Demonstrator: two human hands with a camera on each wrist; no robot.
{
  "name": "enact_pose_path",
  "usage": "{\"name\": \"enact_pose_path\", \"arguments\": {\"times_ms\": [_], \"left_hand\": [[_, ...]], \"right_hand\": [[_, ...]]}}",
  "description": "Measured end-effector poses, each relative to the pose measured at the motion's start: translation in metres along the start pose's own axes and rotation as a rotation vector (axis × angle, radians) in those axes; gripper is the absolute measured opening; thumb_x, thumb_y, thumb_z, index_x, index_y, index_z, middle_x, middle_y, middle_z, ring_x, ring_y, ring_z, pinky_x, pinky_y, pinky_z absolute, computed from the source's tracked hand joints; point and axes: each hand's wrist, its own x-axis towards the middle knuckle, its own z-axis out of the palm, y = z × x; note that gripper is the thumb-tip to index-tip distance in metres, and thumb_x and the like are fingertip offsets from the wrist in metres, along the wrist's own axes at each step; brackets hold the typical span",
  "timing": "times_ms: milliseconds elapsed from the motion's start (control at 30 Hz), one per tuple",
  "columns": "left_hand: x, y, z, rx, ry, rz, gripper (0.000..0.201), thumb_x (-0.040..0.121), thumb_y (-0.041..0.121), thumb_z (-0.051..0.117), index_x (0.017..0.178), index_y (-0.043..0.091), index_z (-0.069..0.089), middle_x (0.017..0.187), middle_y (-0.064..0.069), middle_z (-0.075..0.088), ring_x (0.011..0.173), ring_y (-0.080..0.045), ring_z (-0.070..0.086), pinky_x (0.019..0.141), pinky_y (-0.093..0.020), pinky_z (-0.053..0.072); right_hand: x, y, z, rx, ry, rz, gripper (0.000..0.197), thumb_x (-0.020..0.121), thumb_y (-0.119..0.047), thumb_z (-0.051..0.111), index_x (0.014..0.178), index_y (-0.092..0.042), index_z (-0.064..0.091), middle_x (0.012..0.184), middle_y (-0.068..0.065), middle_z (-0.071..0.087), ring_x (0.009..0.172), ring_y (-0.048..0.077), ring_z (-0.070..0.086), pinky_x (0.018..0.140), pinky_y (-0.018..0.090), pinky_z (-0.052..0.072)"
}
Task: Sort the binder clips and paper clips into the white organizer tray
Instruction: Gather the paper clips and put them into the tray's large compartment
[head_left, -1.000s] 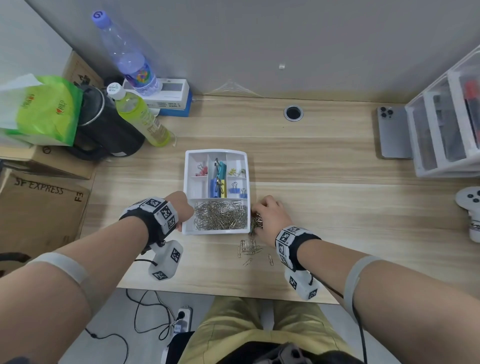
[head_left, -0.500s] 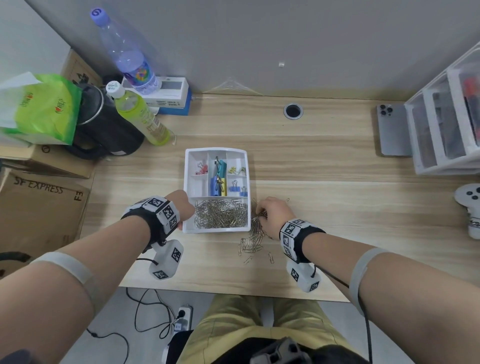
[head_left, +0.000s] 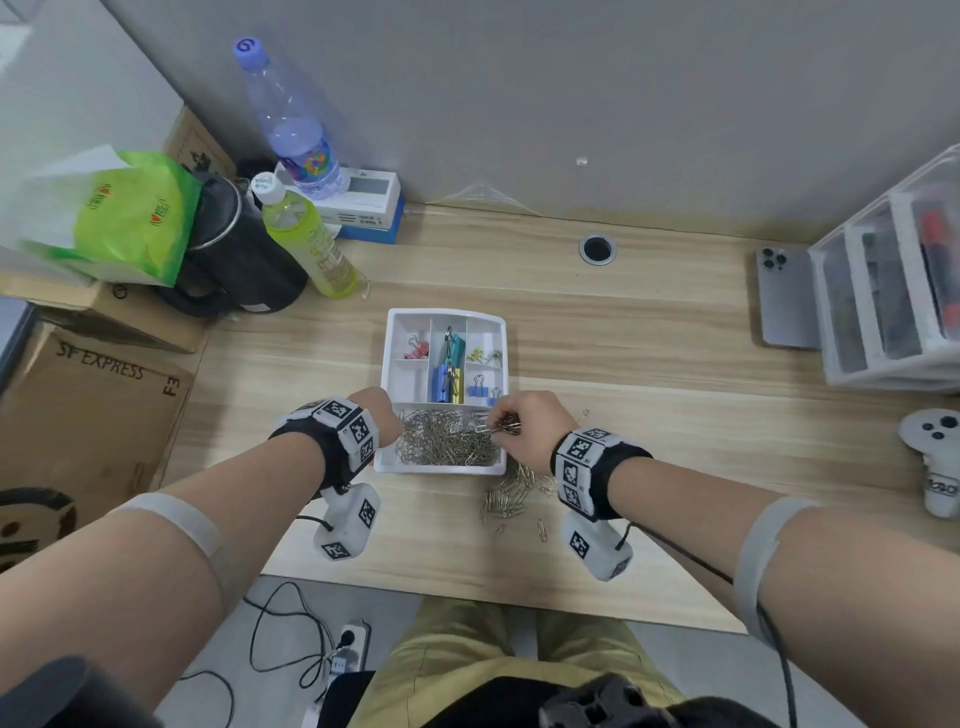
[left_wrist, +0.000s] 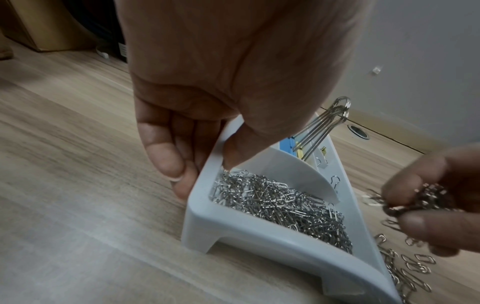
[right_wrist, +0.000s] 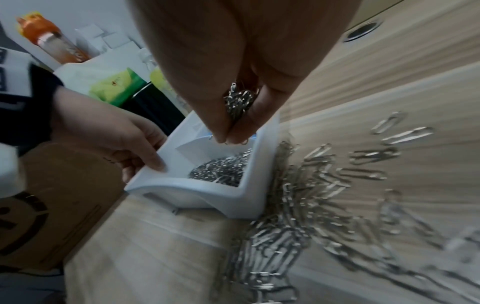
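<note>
The white organizer tray (head_left: 390, 343) sits mid-desk; its near compartment is full of silver paper clips (head_left: 441, 441), and coloured binder clips (head_left: 447, 371) fill the far compartments. My left hand (head_left: 382, 418) grips the tray's left wall (left_wrist: 205, 174), thumb inside, fingers outside. My right hand (head_left: 511, 423) holds a bunch of paper clips (right_wrist: 239, 100) pinched in its fingertips above the tray's right edge (right_wrist: 262, 164). More loose paper clips (head_left: 511, 496) lie on the desk just right of the tray's near corner.
Two bottles (head_left: 306, 244), a black kettle (head_left: 234, 260), a green bag (head_left: 119, 218) and cardboard boxes (head_left: 88, 410) crowd the left. A phone (head_left: 782, 301), a clear drawer unit (head_left: 893, 291) and a white controller (head_left: 935, 462) stand at the right.
My right hand has lifted from the loose pile with a bunch of paper clips and moved left over the tray. The left hand keeps its grip on the tray.
</note>
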Motion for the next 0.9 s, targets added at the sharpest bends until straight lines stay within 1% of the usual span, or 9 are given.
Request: {"name": "enact_pose_path", "arguments": {"times_ms": [67, 167, 300, 433, 533, 600, 700, 800, 900], "left_hand": [[0.001, -0.001, 0.000, -0.001, 0.005, 0.002, 0.033, 0.095, 0.008, 0.042, 0.062, 0.006, 0.043, 0.057, -0.007, 0.046, 0.051, -0.018, 0.045, 0.051, -0.024, 0.038], [0.002, -0.002, 0.001, 0.002, 0.010, 0.004, 0.032, 0.094, 0.007, 0.042, 0.063, 0.006, 0.044, 0.058, -0.007, 0.046, 0.052, -0.018, 0.046, 0.052, -0.024, 0.039], [0.004, -0.002, 0.002, -0.007, 0.015, 0.012, 0.031, 0.094, 0.008, 0.044, 0.063, 0.006, 0.044, 0.058, -0.008, 0.047, 0.051, -0.020, 0.047, 0.051, -0.025, 0.039], [0.006, -0.004, 0.001, -0.016, 0.023, 0.010, 0.029, 0.093, 0.010, 0.045, 0.065, 0.005, 0.044, 0.059, -0.009, 0.048, 0.053, -0.023, 0.049, 0.055, -0.029, 0.044], [0.006, -0.005, -0.002, 0.026, 0.022, 0.004, 0.029, 0.094, 0.011, 0.046, 0.066, 0.005, 0.046, 0.062, -0.008, 0.051, 0.060, -0.025, 0.054, 0.065, -0.030, 0.048], [0.006, -0.008, -0.005, 0.065, 0.023, -0.005, 0.028, 0.095, 0.012, 0.045, 0.068, 0.005, 0.046, 0.064, -0.007, 0.051, 0.061, -0.024, 0.054, 0.062, -0.029, 0.046], [0.007, -0.017, -0.007, 0.105, 0.040, -0.015, 0.022, 0.096, 0.016, 0.046, 0.079, 0.003, 0.050, 0.070, -0.009, 0.055, 0.072, -0.028, 0.060, 0.069, -0.031, 0.049], [0.008, -0.028, -0.007, 0.134, 0.070, -0.021, 0.027, 0.095, 0.016, 0.047, 0.071, 0.005, 0.048, 0.066, -0.007, 0.054, 0.074, -0.029, 0.061, 0.070, -0.031, 0.051], [0.007, -0.031, -0.006, 0.150, 0.091, -0.015, 0.027, 0.096, 0.015, 0.044, 0.071, 0.006, 0.048, 0.067, -0.005, 0.051, 0.075, -0.027, 0.058, 0.070, -0.030, 0.048]], "right_hand": [[0.003, -0.014, 0.009, 0.000, -0.031, -0.015, 0.014, 0.087, -0.013, 0.069, 0.100, -0.019, 0.072, 0.110, -0.002, 0.068, 0.098, 0.014, 0.062, 0.089, 0.025, 0.049], [0.005, -0.028, 0.022, -0.064, -0.101, -0.069, 0.029, 0.089, -0.018, 0.067, 0.118, -0.018, 0.069, 0.123, -0.001, 0.067, 0.112, 0.017, 0.060, 0.099, 0.028, 0.045], [0.003, -0.031, 0.024, -0.131, -0.146, -0.122, 0.033, 0.092, -0.014, 0.057, 0.122, -0.021, 0.067, 0.122, -0.001, 0.069, 0.108, 0.017, 0.063, 0.098, 0.028, 0.048], [-0.004, -0.018, 0.010, -0.135, -0.076, -0.106, 0.035, 0.090, -0.017, 0.056, 0.123, -0.027, 0.064, 0.115, -0.008, 0.068, 0.097, 0.012, 0.065, 0.091, 0.033, 0.054], [-0.006, 0.003, -0.007, -0.140, 0.002, -0.054, 0.032, 0.088, -0.021, 0.060, 0.119, -0.024, 0.063, 0.103, -0.011, 0.058, 0.090, 0.010, 0.059, 0.085, 0.031, 0.054], [-0.006, 0.023, -0.017, -0.203, 0.004, 0.028, 0.040, 0.084, -0.024, 0.061, 0.124, -0.021, 0.058, 0.113, -0.005, 0.054, 0.102, 0.016, 0.057, 0.091, 0.035, 0.052], [-0.010, 0.056, -0.030, -0.294, -0.016, 0.198, 0.064, 0.077, -0.023, 0.070, 0.135, -0.014, 0.047, 0.130, 0.005, 0.045, 0.121, 0.023, 0.045, 0.104, 0.038, 0.043], [-0.016, 0.077, -0.032, -0.320, -0.016, 0.274, 0.072, 0.073, -0.021, 0.074, 0.137, -0.010, 0.042, 0.132, 0.009, 0.040, 0.122, 0.025, 0.039, 0.105, 0.036, 0.041], [-0.019, 0.081, -0.023, -0.295, -0.056, 0.234, 0.065, 0.073, -0.014, 0.070, 0.134, -0.009, 0.046, 0.128, 0.006, 0.041, 0.120, 0.025, 0.040, 0.104, 0.035, 0.041]]}}
